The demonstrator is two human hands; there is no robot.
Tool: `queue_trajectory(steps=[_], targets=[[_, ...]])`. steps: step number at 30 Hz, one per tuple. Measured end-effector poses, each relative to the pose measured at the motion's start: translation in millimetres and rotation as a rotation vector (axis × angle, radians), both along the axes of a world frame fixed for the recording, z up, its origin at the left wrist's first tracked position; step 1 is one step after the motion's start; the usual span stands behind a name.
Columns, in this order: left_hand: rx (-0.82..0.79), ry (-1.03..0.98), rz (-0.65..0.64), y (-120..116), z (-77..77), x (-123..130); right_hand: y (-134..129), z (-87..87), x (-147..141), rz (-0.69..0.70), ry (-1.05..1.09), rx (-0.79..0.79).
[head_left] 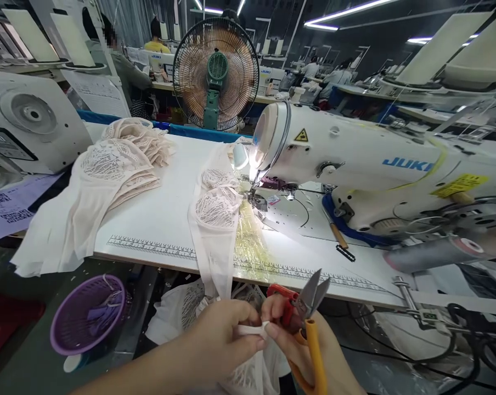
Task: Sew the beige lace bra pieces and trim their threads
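Note:
Near the bottom centre, my left hand (219,343) pinches a narrow white strap (250,330) between thumb and fingers. My right hand (291,343) is closed at the strap's other end, thumb and fingers pinching it close to my left fingertips. The same hand holds scissors (313,293) with red and orange handle parts, their blades slightly apart and pointing up. Below and behind my hands hangs pale lace fabric (182,310), partly hidden. Beyond them a cream lace bra (217,208) lies beside the sewing machine needle, its band hanging over the table edge.
A lit white sewing machine (347,142) stands right of centre. Stacked bra pieces (116,159) lie on the left of the white table (157,219). A wooden-handled tool (337,233) rests near the machine base. A purple basket (89,312) stands lower left; a fan (216,71) is behind.

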State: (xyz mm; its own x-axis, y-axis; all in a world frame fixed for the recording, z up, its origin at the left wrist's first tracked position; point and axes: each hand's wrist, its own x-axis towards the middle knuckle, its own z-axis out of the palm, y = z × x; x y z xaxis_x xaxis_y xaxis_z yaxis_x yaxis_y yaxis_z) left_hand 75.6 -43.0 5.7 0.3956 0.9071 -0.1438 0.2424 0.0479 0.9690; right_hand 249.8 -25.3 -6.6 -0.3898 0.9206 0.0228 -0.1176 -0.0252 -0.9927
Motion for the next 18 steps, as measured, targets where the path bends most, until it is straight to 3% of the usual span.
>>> queue_trajectory(steps=[8,12,18], targets=[[-0.242,-0.204,0.045,6,-0.7,5,3,-0.8,-9,0.007,0.026,-0.048],[-0.275,-0.165,0.059,9,2.5,1,1,-3.1,5,0.03,-0.142,0.027],[-0.316,-0.129,0.076,15,8.4,-8,-11,-3.3,36,0.255,-0.483,0.169]])
